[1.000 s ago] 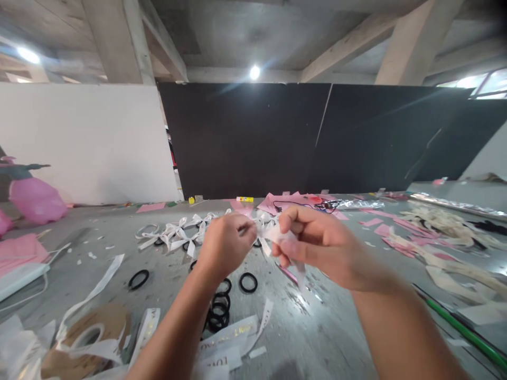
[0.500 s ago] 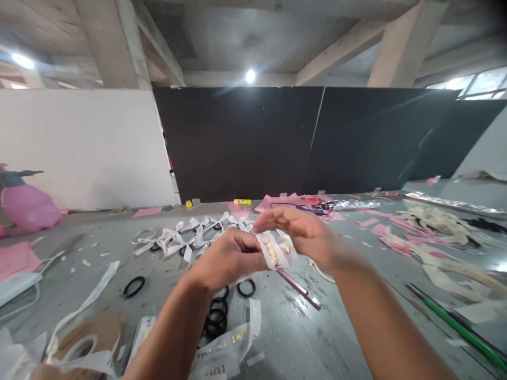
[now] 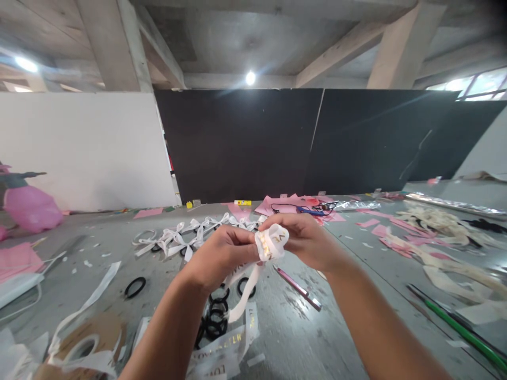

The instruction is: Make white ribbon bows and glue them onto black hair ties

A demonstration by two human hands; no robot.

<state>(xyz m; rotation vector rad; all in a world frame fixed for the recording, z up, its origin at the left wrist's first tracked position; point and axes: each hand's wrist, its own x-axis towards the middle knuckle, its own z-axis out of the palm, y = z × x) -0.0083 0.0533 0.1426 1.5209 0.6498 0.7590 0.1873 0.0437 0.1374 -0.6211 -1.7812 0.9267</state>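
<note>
"Where is there room to pass?"
"Low over the near table (image 3: 304, 351), between the printed ribbons (image 3: 235, 340) and the right forearm (image 3: 368, 316); the pink stick (image 3: 298, 287) lies across the way ahead."
"And leftward?"
"Black rings (image 3: 216, 330) obstruct; white bows (image 3: 188, 240) lie beyond."

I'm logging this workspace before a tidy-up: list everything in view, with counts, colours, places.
Held ribbon: one, white, gold lettering, centre
Bows: many, white, mid-left
Rings: several, black, left and front
Roll: one, brown, near left
Stick: one, pink, right of centre
Tube: one, yellow, far edge
Rod: one, green, near right
Strips: uncountable, cream, right
Paper: many pieces, pink, far edge and sides
Sprayer: at least one, pink, left
Surface: one, grey, beneath
Panels: several, black and white, behind
Lights: two, white, ceiling
Hands: two, bare, left and right of ribbon
</note>
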